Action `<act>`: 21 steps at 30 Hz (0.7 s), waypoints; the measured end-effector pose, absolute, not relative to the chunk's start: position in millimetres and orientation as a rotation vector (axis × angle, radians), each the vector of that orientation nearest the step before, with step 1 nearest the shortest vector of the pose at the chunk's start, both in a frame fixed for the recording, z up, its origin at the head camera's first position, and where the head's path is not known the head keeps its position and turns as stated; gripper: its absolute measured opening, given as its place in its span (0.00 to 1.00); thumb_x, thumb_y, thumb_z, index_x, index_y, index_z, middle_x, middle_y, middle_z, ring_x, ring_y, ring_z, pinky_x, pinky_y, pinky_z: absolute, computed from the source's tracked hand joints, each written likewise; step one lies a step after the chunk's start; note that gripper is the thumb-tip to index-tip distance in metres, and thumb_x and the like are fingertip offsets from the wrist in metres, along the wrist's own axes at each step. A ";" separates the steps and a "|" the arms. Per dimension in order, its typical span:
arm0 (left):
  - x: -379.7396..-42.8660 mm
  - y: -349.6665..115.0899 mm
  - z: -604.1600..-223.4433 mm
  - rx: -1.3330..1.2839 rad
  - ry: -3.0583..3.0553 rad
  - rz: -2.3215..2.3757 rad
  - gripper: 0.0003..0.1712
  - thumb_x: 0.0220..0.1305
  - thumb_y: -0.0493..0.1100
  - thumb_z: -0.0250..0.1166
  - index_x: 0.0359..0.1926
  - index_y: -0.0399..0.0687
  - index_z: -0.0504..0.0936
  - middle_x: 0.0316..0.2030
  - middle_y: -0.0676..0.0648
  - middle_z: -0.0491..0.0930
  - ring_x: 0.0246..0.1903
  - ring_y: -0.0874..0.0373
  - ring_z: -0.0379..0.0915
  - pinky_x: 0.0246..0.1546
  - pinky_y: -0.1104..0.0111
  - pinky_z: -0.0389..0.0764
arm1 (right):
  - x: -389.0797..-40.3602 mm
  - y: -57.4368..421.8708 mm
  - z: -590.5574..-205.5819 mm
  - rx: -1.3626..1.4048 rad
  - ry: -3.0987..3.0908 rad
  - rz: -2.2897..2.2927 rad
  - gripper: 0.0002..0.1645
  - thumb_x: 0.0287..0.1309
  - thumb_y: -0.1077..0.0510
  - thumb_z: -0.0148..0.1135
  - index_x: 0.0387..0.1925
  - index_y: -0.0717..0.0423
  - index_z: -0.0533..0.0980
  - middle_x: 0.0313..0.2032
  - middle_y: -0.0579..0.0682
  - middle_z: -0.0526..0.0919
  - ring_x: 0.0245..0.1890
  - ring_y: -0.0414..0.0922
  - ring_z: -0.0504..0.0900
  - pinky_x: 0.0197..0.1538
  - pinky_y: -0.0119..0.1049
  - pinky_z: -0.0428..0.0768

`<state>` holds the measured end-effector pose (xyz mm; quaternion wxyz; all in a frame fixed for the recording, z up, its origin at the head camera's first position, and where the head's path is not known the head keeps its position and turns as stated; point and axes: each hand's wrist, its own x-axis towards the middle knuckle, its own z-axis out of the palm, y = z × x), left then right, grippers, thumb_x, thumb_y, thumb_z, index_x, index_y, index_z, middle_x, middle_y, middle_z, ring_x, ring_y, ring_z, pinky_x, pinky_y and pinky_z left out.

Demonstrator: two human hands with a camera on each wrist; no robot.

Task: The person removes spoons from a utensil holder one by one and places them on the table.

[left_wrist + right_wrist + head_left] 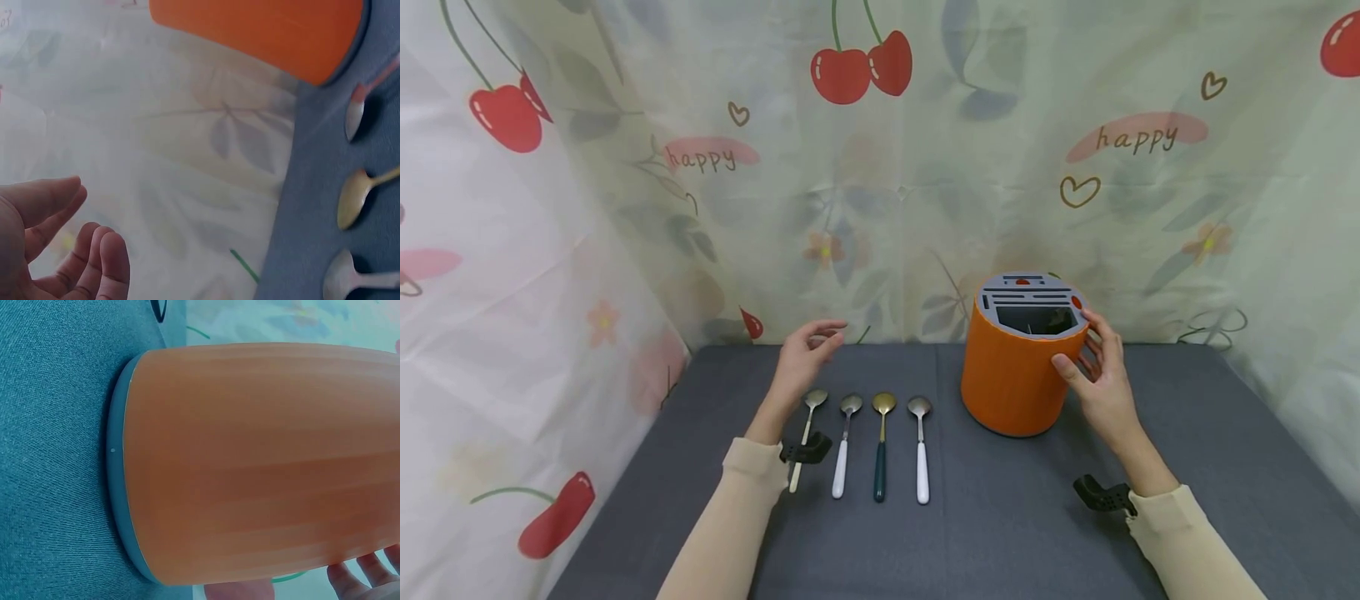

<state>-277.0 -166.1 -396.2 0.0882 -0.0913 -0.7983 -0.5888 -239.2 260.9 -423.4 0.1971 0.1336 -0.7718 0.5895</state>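
An orange cylindrical knife block (1018, 375) with a grey slotted top stands upright on the dark table. My right hand (1105, 387) holds its right side, the thumb on the front and the fingers by the top rim; in the right wrist view, fingertips (344, 578) meet its edge. My left hand (801, 362) hovers with loosely bent fingers and holds nothing. Nearest to it is a cream-handled spoon (814, 400), partly hidden by the wrist strap. Beside that lie a white-handled spoon (841, 467), a gold spoon (883, 404) with a dark green handle, and another white-handled spoon (922, 471).
The spoons lie in a row left of the knife block, bowls pointing away from me. A dark grey cloth (1000, 517) covers the table. Behind the table hangs a pale curtain (902, 233) printed with cherries and leaves, close behind the block.
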 end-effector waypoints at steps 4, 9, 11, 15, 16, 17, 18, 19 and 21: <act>-276.3 -156.1 -388.7 -0.360 -2.321 -1.784 0.18 0.76 0.42 0.65 0.61 0.42 0.84 0.53 0.39 0.80 0.46 0.52 0.82 0.53 0.52 0.83 | -238.3 260.8 -421.4 0.377 -2.165 1.658 0.45 0.75 0.62 0.60 0.83 0.40 0.50 0.78 0.52 0.47 0.78 0.58 0.53 0.78 0.59 0.54; -277.5 -145.5 -381.9 -0.455 -2.304 -1.797 0.19 0.76 0.42 0.65 0.62 0.39 0.83 0.52 0.38 0.79 0.46 0.51 0.81 0.54 0.48 0.82 | -238.0 261.2 -420.5 0.381 -2.171 1.668 0.46 0.75 0.62 0.61 0.83 0.40 0.49 0.78 0.52 0.47 0.78 0.59 0.53 0.78 0.61 0.54; -277.6 -142.5 -380.6 -0.472 -2.307 -1.793 0.19 0.76 0.42 0.65 0.62 0.40 0.83 0.53 0.39 0.79 0.47 0.50 0.81 0.53 0.51 0.82 | -238.3 261.3 -420.8 0.383 -2.174 1.671 0.46 0.74 0.62 0.61 0.83 0.40 0.49 0.78 0.52 0.46 0.78 0.59 0.53 0.78 0.61 0.54; -277.0 -137.8 -378.8 -0.501 -2.298 -1.802 0.18 0.76 0.42 0.65 0.62 0.42 0.83 0.53 0.39 0.79 0.46 0.50 0.81 0.51 0.57 0.83 | -239.2 261.3 -421.3 0.389 -2.181 1.668 0.46 0.74 0.62 0.61 0.83 0.40 0.49 0.78 0.51 0.46 0.78 0.59 0.53 0.78 0.61 0.54; -276.9 -136.1 -377.9 -0.509 -2.292 -1.808 0.18 0.76 0.42 0.65 0.62 0.42 0.83 0.53 0.39 0.79 0.46 0.51 0.81 0.51 0.56 0.84 | -239.4 261.4 -421.4 0.390 -2.181 1.665 0.46 0.74 0.62 0.61 0.83 0.40 0.49 0.78 0.51 0.46 0.78 0.60 0.53 0.78 0.62 0.54; -276.8 -134.1 -376.6 -0.517 -2.288 -1.811 0.17 0.76 0.41 0.65 0.62 0.41 0.83 0.52 0.39 0.79 0.45 0.51 0.81 0.51 0.55 0.84 | -239.5 261.5 -421.3 0.390 -2.180 1.664 0.46 0.74 0.62 0.61 0.83 0.40 0.49 0.78 0.52 0.46 0.78 0.60 0.52 0.77 0.62 0.54; -276.4 -131.7 -374.9 -0.529 -2.285 -1.812 0.17 0.76 0.40 0.64 0.61 0.41 0.83 0.52 0.39 0.79 0.45 0.52 0.81 0.51 0.54 0.84 | -239.6 261.5 -421.2 0.392 -2.179 1.664 0.46 0.74 0.62 0.61 0.83 0.40 0.49 0.78 0.52 0.46 0.78 0.60 0.52 0.77 0.63 0.53; -276.5 -128.8 -373.2 -0.540 -2.279 -1.817 0.17 0.76 0.40 0.65 0.61 0.41 0.83 0.52 0.39 0.80 0.44 0.52 0.81 0.51 0.53 0.84 | -239.6 261.6 -421.1 0.392 -2.177 1.663 0.46 0.74 0.62 0.61 0.83 0.40 0.49 0.78 0.52 0.47 0.78 0.60 0.52 0.77 0.63 0.53; -276.3 -122.0 -368.9 -0.561 -2.272 -1.825 0.17 0.76 0.40 0.65 0.61 0.40 0.83 0.52 0.39 0.80 0.44 0.52 0.81 0.52 0.51 0.84 | -239.4 261.4 -420.7 0.391 -2.176 1.662 0.46 0.74 0.62 0.61 0.83 0.40 0.49 0.78 0.52 0.47 0.78 0.60 0.52 0.77 0.64 0.53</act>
